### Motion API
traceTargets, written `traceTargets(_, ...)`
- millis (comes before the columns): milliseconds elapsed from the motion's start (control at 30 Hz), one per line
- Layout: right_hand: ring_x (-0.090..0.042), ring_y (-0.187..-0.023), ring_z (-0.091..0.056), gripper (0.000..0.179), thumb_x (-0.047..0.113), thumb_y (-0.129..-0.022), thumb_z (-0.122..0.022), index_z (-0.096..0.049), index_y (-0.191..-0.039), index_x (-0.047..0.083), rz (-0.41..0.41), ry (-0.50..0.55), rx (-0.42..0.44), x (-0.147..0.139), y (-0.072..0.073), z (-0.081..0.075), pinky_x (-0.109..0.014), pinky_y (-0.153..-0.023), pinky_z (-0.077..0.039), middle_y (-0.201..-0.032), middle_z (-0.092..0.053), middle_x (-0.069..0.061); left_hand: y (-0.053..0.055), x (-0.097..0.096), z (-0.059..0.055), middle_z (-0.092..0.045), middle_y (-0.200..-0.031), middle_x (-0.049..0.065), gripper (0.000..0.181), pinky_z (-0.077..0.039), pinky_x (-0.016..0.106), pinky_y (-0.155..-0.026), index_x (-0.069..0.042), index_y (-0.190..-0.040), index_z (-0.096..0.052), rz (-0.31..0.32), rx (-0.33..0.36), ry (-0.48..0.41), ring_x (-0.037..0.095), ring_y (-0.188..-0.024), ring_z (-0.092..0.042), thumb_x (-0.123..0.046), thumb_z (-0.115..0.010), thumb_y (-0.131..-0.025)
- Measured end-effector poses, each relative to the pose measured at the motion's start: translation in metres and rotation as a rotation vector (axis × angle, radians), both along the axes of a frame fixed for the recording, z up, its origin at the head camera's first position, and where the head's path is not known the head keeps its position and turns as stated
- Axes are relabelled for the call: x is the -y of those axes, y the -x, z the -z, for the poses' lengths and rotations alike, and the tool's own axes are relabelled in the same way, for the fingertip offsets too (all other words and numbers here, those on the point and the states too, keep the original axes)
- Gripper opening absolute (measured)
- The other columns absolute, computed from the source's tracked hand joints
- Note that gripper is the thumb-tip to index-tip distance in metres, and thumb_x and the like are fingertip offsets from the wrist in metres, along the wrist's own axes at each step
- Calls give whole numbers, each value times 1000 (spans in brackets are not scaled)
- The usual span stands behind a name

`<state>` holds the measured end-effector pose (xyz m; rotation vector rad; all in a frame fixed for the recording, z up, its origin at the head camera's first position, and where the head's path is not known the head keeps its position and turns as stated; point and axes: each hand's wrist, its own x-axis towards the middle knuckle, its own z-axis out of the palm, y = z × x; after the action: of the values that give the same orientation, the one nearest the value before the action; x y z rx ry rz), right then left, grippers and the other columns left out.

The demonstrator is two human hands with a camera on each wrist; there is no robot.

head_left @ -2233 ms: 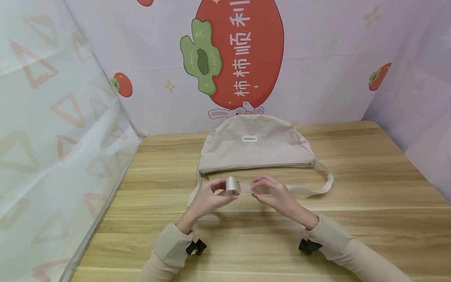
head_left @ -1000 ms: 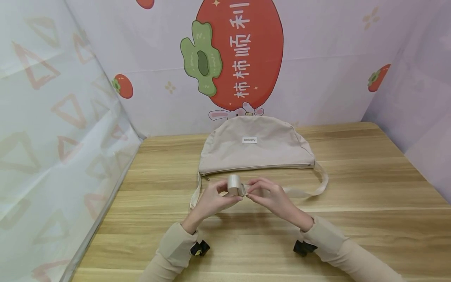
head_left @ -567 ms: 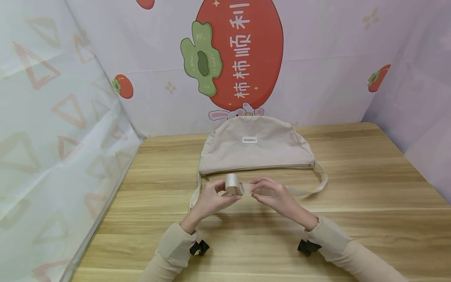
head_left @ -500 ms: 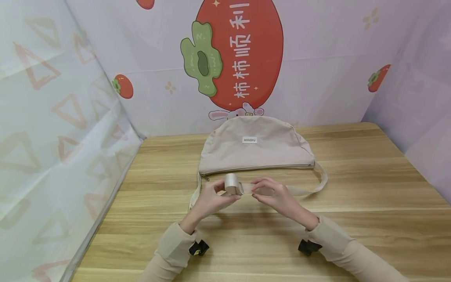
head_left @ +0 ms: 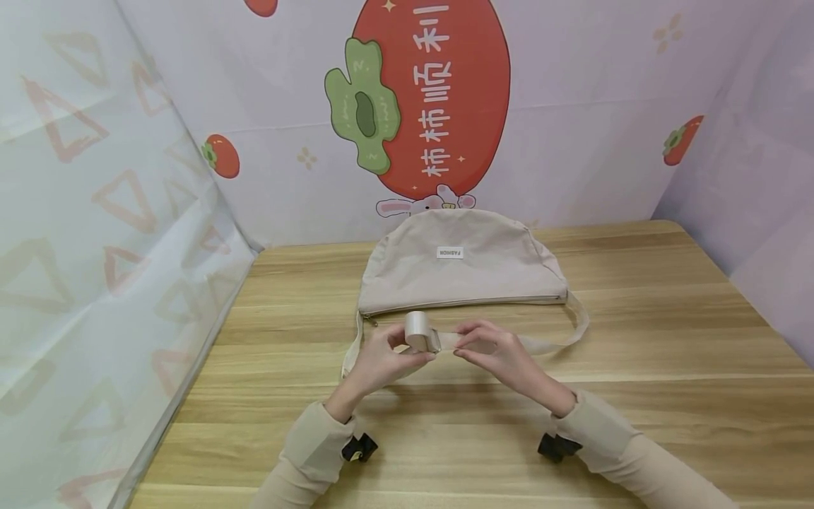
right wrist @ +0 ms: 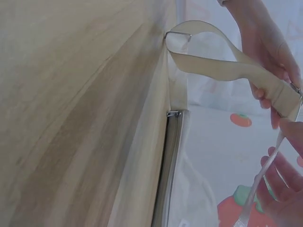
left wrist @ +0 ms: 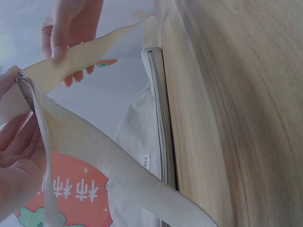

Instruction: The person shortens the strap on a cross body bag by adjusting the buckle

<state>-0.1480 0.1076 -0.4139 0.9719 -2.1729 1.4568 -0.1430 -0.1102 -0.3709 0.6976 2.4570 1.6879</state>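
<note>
Apparently, the strap [left wrist: 94,146] is being adjusted at its buckle [left wrist: 24,92]: it is threaded through the metal, and a raised loop [head_left: 416,326] is formed beside it, on the left. The buckle is held up over the surface [head_left: 668,396], just in front of the bag [head_left: 461,272]. By the left hand [head_left: 380,362] the buckle is gripped, its fingers clamped there with the thumb at the metal edge. By the right hand [head_left: 502,353] the strap is pinched a little to the right of the buckle, the other fingers loosely curled.

For the next move, it is judged, the buckle should be held steady and square while the band is drawn or fed through flat, without a twist; the direction of pull cannot be told.

Farther off, a metal ring [right wrist: 179,32] is seen with the strap passed through it, near the left end of the bag. The bag is laid with its zip [head_left: 464,305] turned toward the hands and its label [head_left: 449,252] upside down. Behind it, a printed cloth [head_left: 572,155] is hung.
</note>
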Motion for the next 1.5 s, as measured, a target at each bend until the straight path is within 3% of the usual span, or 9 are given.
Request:
traceTargets(133, -21, -92, -57, 17, -2, -69, -71, -67, -81, 9, -17, 18, -18, 5, -1, -3, -18, -81, -45, -93, -62, -9, 5, 1, 13, -65, -98, 5, 33, -49, 34, -78, -8, -103, -63, 5, 33, 17, 17, -93, -59, -17, -73, -73)
traceTargets(367, -23, -88, -58, 20, -2, -66, -73, -65, -79, 10, 12, 16, -38, 11, -2, -7, -23, -79, -46, -92, -61, -10, 6, 0, 16, -64, -99, 4, 35, -49, 31, -76, -9, -104, -62, 11, 37, 22, 16, -91, -59, -23, -73, -73)
traceTargets(567, -18, -88, -57, 18, 2, -68, -73, -64, -81, 12, 33, 1, 8, 12, -4, -10, -26, -80, -46, -92, -61, -4, 8, -3, 17, -65, -96, 1, 34, -49, 29, -73, -14, -104, -63, 1, 37, 32, 13, -88, -60, -22, -73, -73)
traceTargets(667, -16, -87, -57, 16, 4, -70, -72, -64, -82, 11, 3, 5, 87, 12, -3, -12, -26, -78, -48, -91, -61, -4, 8, -3, 16, -65, -95, 0, 34, -49, 30, -72, -15, -104, -64, -3, 32, 45, 13, -86, -60, -23, -73, -72)
traceTargets(900, -14, -84, -60, 15, 5, -74, -70, -62, -86, 3, -110, -4, 405, 9, 3, -21, -26, -73, -51, -91, -63, -10, 9, -5, 15, -66, -94, 5, 33, -49, 37, -74, -8, -101, -64, -6, -2, 63, 16, -85, -60, -18, -74, -71)
traceTargets(1067, -15, -88, -60, 18, 9, -79, -66, -62, -93, -1, -167, -16, 567, 5, 8, -26, -25, -73, -51, -96, -62, -14, 7, -7, 9, -66, -93, 10, 33, -49, 38, -74, -4, -101, -64, -29, -5, 76, 21, -86, -60, -10, -74, -70)
traceTargets(1267, -16, -86, -61, 23, 17, -82, -64, -62, -96, -1, -152, -54, 624, 4, 12, -28, -25, -74, -50, -94, -63, -12, -4, -11, -13, -66, -91, 14, 29, -50, 35, -73, 2, -97, -64, -18, -69, 105, 25, -84, -62, -6, -73, -71)
traceTargets(1500, -16, -83, -61, 21, 13, -82, -63, -63, -96, -3, -67, -87, 649, 8, 14, -29, -28, -72, -49, -92, -64, -15, -7, -14, -16, -65, -93, 16, 30, -49, 42, -77, 4, -98, -63, -17, -56, 112, 25, -86, -61, -5, -73, -70)
